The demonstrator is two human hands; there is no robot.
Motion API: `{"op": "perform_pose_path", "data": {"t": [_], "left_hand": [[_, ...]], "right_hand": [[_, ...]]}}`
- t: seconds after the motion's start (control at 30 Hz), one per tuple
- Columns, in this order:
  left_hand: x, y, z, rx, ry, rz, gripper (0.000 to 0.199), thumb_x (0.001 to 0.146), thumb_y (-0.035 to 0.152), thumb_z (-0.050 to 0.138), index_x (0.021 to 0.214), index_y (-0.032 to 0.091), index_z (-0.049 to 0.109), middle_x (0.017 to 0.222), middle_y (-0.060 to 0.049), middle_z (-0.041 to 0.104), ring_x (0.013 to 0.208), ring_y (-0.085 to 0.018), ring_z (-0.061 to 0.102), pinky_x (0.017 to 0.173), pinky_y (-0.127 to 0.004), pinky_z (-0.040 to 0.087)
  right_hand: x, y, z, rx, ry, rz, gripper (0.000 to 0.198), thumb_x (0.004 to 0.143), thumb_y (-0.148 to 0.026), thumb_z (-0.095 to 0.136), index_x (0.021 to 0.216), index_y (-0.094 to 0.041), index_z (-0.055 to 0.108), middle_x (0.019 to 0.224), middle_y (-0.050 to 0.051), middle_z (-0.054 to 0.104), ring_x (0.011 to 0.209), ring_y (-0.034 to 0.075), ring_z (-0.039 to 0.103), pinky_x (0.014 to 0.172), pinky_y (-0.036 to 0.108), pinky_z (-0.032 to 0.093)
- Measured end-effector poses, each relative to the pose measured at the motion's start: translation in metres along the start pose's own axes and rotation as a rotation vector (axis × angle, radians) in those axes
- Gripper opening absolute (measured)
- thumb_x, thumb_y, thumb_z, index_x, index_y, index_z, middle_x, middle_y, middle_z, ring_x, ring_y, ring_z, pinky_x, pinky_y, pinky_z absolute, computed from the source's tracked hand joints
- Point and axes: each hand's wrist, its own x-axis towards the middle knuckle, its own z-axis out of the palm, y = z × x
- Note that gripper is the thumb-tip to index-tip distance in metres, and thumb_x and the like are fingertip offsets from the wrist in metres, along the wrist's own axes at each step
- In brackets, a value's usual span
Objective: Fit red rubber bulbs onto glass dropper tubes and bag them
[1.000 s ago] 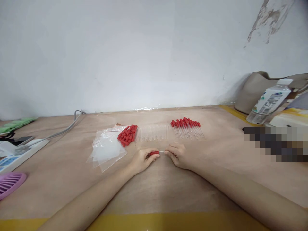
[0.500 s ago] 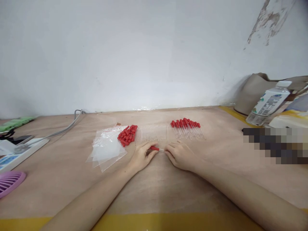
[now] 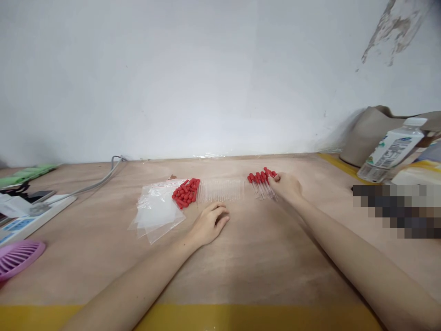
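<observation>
Right hand [image 3: 288,186] on the red-topped clear droppers [image 3: 259,176], left hand [image 3: 207,226] resting nearer

So, the right end of the droppers is covered by the right hand, thumb and fingers bunched at the bulbs and stems. Whether a dropper is actually clamped in there can't be told, since the fingertips are partly hidden. The droppers are laid side by side, red ends far, thin stems near.

The left hand is rested on the brown surface [image 3: 241,262], near and left of that group, fingers loosely curled, thumb tip apart from them, and nothing can be seen held.

Just beyond it, a row of thin clear tubes [image 3: 222,189] is laid out. To the row's left, small red bulb-shaped caps [image 3: 185,195] are heaped, with flat clear plastic zip bags [image 3: 156,214] spread left of the heap.
</observation>
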Motion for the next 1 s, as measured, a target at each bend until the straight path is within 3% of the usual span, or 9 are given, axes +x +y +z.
{"op": "perform_pose_path", "data": {"t": [0.23, 0.53, 0.63, 0.77, 1.0], "left_hand": [[0.001, 0.000, -0.001, 0.000, -0.020, 0.004, 0.015, 0.084, 0.018, 0.046, 0.094, 0.017, 0.057, 0.098, -0.006, 0.058, 0.090, -0.016, 0.055, 0.081, -0.030, 0.044], [0.001, 0.000, 0.000, -0.002, -0.015, 0.013, 0.015, 0.085, 0.020, 0.046, 0.093, 0.018, 0.058, 0.095, -0.005, 0.059, 0.088, -0.016, 0.055, 0.079, -0.031, 0.045], [0.001, 0.000, 0.000, -0.004, -0.010, 0.016, 0.015, 0.085, 0.020, 0.045, 0.093, 0.018, 0.058, 0.095, -0.005, 0.059, 0.088, -0.017, 0.055, 0.080, -0.031, 0.045], [0.000, -0.001, 0.000, -0.005, -0.015, 0.012, 0.015, 0.085, 0.020, 0.045, 0.094, 0.018, 0.057, 0.095, -0.005, 0.058, 0.087, -0.017, 0.055, 0.079, -0.031, 0.045], [0.000, -0.001, 0.000, 0.001, -0.018, 0.019, 0.015, 0.085, 0.020, 0.045, 0.094, 0.018, 0.057, 0.094, -0.005, 0.059, 0.087, -0.017, 0.055, 0.080, -0.031, 0.044]], "right_hand": [[0.004, 0.010, 0.021, -0.042, -0.006, -0.009, 0.026, 0.071, -0.042, 0.047, 0.064, -0.021, 0.060, 0.071, 0.006, 0.063, 0.073, 0.024, 0.059, 0.061, 0.032, 0.039], [0.003, 0.009, 0.022, 0.007, 0.020, 0.000, 0.031, 0.070, -0.050, 0.050, 0.075, -0.020, 0.060, 0.077, 0.006, 0.064, 0.080, 0.025, 0.058, 0.071, 0.036, 0.037], [-0.010, 0.000, 0.022, 0.039, 0.121, -0.109, 0.027, 0.072, -0.046, 0.050, 0.079, -0.020, 0.058, 0.077, 0.004, 0.064, 0.079, 0.022, 0.058, 0.080, 0.038, 0.032], [-0.032, -0.024, 0.033, 0.050, 0.066, -0.297, 0.024, 0.076, -0.041, 0.047, 0.072, -0.021, 0.059, 0.073, 0.002, 0.065, 0.073, 0.019, 0.057, 0.082, 0.039, 0.027], [-0.042, -0.048, 0.050, 0.024, 0.000, -0.266, 0.021, 0.076, -0.036, 0.048, 0.068, -0.021, 0.061, 0.075, 0.002, 0.066, 0.073, 0.020, 0.058, 0.082, 0.041, 0.025]]}}
